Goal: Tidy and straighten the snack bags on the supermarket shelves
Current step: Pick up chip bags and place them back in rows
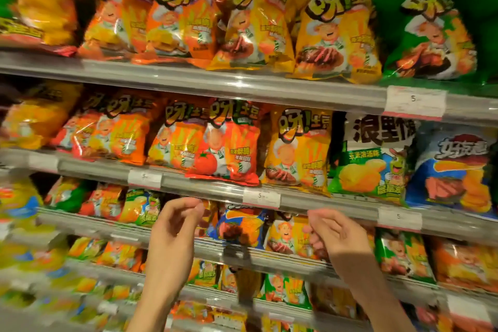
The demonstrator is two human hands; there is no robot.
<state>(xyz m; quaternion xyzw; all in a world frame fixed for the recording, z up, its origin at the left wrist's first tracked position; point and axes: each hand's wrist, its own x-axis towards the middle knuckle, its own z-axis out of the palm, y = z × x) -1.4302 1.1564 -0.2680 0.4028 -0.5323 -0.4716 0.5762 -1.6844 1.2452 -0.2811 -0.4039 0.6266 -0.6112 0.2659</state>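
We raise our left hand (175, 226) and right hand (332, 232), fingers loosely curled and gripping nothing, toward 12 o'clock, just below the shelf (215, 188) where snack bags (223, 143) stand.

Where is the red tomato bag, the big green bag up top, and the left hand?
red tomato bag (225, 153): head view, on the printed tomato side.
big green bag (428, 35): head view, on its front middle.
left hand (175, 226): head view, on the back of the hand.
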